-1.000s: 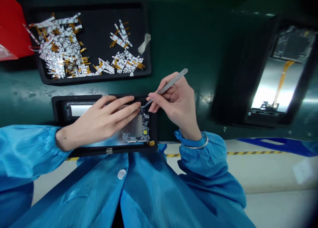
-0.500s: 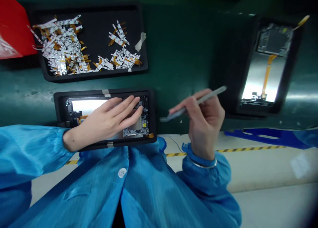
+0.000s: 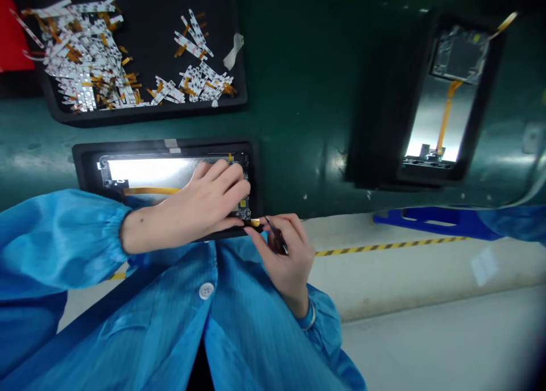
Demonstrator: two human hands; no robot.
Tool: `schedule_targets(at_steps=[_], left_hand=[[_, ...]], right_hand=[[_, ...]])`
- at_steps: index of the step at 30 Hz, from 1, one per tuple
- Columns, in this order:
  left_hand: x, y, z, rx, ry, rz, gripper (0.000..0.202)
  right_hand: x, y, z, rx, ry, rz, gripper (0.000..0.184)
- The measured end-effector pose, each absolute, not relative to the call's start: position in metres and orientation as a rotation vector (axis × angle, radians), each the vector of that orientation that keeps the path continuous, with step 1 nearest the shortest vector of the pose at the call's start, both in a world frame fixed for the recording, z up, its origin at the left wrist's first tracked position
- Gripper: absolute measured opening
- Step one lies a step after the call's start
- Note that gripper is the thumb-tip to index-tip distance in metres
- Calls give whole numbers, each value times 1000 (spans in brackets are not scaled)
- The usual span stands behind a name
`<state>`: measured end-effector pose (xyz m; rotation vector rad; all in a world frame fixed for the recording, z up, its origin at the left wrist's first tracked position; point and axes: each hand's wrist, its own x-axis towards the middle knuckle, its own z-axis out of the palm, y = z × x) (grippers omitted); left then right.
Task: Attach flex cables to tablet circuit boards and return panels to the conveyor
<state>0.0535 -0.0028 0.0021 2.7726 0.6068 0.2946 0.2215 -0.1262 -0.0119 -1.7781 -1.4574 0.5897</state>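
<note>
Dark green workbench, with pale floor and yellow-and-black hazard tape beyond its near edge. Person in a blue antistatic coat.

Up and left of the hands, a black tray holds heaped white strips with amber flex tails. Well right of them, a second black tray holds a bright metal-backed module with its own amber flex.

Directly under the left hand lies a third black tray, holding a glowing display panel. A long amber ribbon runs along it, partly behind the left wrist. The left hand lies across the panel's right end, fingers spread and pressing down, gripping nothing. They mostly cover the circuit board.

Main change: the right hand has come back from over the open bench to the tray's near corner. It pinches dark-tipped tweezers between thumb and fingers, tips turned toward a small orange tab at the board's edge, just beside the fingertips. Cannot tell whether the tips have hold of it.
</note>
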Motion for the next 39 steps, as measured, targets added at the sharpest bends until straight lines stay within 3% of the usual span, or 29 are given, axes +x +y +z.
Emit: schedule_targets(at_steps=[5, 10, 16, 23, 32, 39], left_hand=[[46, 6, 0, 2610, 628, 289, 9], [30, 6, 13, 2579, 676, 330, 16], [14, -4, 16, 2518, 724, 352, 13], [14, -8, 8, 2480, 697, 383, 9], [14, -8, 1, 2530, 692, 433, 15], [15, -9, 0, 2555, 685, 453, 15]], right_hand=[[217, -127, -20, -1663, -1472, 571, 7], [227, -128, -32, -1447, -1675, 501, 21], [238, -121, -27, -1394, -1954, 477, 20], [241, -119, -28, -1374, -1865, 568, 23], [245, -113, -15, -1252, -2230, 245, 22], [244, -113, -17, -1233, -2221, 212, 23]])
